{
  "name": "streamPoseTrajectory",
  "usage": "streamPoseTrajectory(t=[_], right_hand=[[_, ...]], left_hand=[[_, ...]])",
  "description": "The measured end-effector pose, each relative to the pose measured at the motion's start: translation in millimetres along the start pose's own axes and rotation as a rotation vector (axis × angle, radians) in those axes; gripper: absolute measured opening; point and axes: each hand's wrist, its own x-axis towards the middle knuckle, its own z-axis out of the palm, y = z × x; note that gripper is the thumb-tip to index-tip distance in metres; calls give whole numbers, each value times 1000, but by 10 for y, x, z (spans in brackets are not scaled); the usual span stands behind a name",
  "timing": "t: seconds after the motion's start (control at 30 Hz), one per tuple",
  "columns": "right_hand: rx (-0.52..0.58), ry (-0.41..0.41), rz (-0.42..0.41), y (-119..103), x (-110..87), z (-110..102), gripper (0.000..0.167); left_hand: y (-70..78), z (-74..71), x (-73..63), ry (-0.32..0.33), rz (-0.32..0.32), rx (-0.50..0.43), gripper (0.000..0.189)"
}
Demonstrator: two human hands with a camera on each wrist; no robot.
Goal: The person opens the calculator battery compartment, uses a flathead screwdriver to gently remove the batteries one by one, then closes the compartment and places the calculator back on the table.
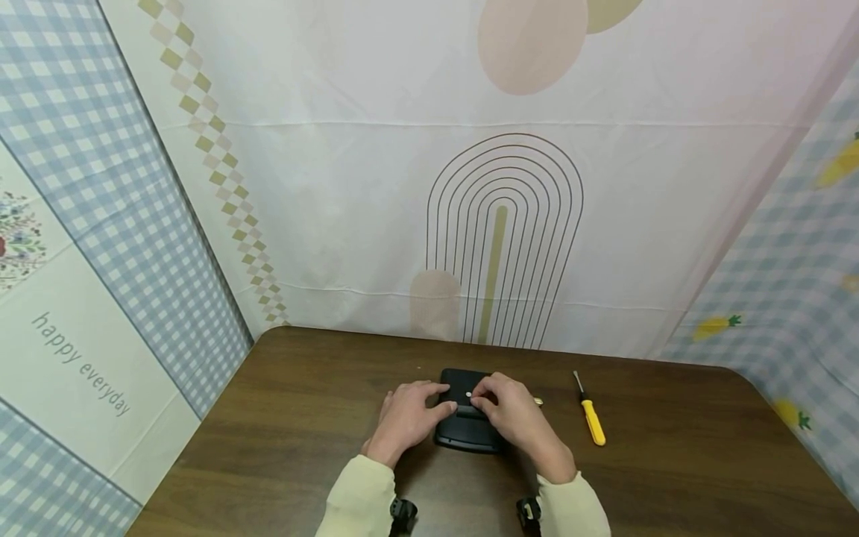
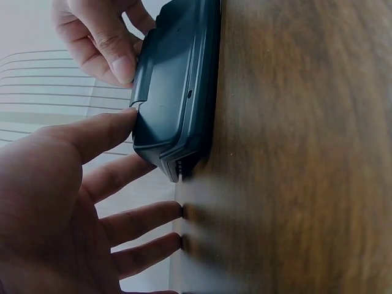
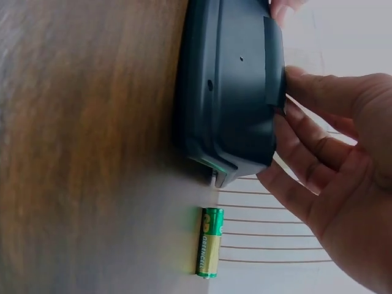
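A black device [image 1: 470, 432], shaped like a desk calculator, lies on the table with a raised ridge across its upper face. My left hand [image 1: 408, 412] rests thumb and index fingertips on its left side. In the left wrist view, the other fingers of that hand are spread, their tips at the table. My right hand [image 1: 513, 410] bends over the device's right part, thumb and index finger meeting near a small pale round spot [image 1: 468, 394]. Whether they pinch something is hidden. A green and gold battery [image 3: 210, 243] lies just right of the device, apart from the hand.
Farther right on the wooden table [image 1: 302, 418] lies a screwdriver [image 1: 593, 421] with a yellow handle, its tip pointing away. A patterned white cloth [image 1: 349, 209] hangs behind the table's back edge. Checked cloths hang at both sides.
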Motion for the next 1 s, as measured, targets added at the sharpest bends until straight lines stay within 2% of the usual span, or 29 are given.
streamPoseTrajectory(t=[0.33, 0.7, 1.0], right_hand=[[-37, 6, -6, 27, 8, 50, 8], [-86, 68, 5, -12, 1, 105, 10], [-64, 84, 40, -23, -1, 120, 10]], left_hand=[[1, 3, 0, 9, 10, 12, 42], [-5, 11, 9, 13, 8, 15, 45], [0, 12, 2, 13, 8, 13, 45]])
